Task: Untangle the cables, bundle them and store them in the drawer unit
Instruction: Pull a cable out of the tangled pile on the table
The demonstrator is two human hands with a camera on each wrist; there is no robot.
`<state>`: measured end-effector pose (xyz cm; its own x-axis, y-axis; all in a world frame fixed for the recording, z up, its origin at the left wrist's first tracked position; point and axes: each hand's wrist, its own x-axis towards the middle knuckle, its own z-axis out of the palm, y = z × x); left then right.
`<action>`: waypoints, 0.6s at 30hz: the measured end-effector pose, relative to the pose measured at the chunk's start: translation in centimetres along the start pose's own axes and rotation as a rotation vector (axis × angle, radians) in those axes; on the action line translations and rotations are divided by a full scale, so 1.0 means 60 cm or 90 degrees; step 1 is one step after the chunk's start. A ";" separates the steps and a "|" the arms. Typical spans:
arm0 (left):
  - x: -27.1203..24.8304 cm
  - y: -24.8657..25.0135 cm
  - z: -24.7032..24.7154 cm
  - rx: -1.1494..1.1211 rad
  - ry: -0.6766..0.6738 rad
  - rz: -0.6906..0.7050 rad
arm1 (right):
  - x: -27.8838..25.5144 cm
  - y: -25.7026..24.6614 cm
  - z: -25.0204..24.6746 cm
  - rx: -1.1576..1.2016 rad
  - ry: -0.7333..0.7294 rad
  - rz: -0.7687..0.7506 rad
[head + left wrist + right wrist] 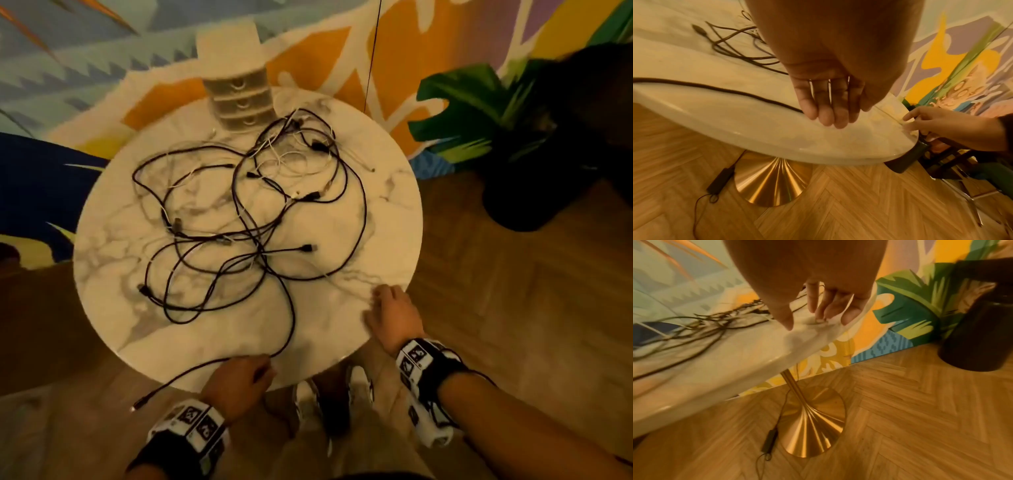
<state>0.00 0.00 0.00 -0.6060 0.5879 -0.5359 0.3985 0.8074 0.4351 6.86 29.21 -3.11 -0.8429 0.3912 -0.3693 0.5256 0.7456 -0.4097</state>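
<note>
Nearest me, my left hand (239,377) hangs with loose, empty fingers beside the black cable (291,329) trailing off the desk (113,308) edge, tangle ahead, right hand (390,315) flat, farther off.

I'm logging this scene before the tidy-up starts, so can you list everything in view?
cables: several, black and white, tangled on the tabletop; one black end hangs over the near edge
drawer unit: one, pale, at the table's far edge
table: one, round, white marble top, gold base
plant pot: one, dark, on the floor at right
power adapter: one, black, on the floor by the base
left hand: near edge, fingers relaxed
right hand: right edge, fingers spread
</note>
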 end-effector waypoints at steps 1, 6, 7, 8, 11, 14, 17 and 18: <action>0.005 -0.001 -0.001 -0.005 0.010 0.016 | 0.006 -0.002 -0.002 -0.016 0.020 0.008; 0.017 0.036 -0.017 -0.009 0.034 0.058 | 0.016 -0.004 -0.006 -0.047 0.022 -0.002; 0.024 0.048 -0.022 0.000 0.038 0.067 | 0.016 -0.004 -0.012 -0.027 0.025 -0.006; 0.033 0.060 -0.027 0.011 0.045 0.070 | 0.017 -0.005 -0.017 0.008 0.029 -0.012; 0.061 0.111 -0.047 -0.013 0.102 0.076 | 0.012 -0.015 -0.039 0.133 0.030 -0.046; 0.086 0.165 -0.057 0.011 0.117 0.114 | -0.006 -0.037 -0.063 0.185 0.034 -0.117; 0.110 0.204 -0.056 0.082 0.118 0.108 | -0.026 -0.061 -0.091 0.267 0.032 -0.149; 0.116 0.210 -0.056 0.094 0.136 0.098 | -0.032 -0.067 -0.100 0.313 0.030 -0.153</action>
<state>-1.49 14.10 4.18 -0.6556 0.6927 -0.3004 0.5836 0.7174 0.3806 5.67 28.68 4.24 -0.9441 0.2729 -0.1848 0.3003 0.4816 -0.8233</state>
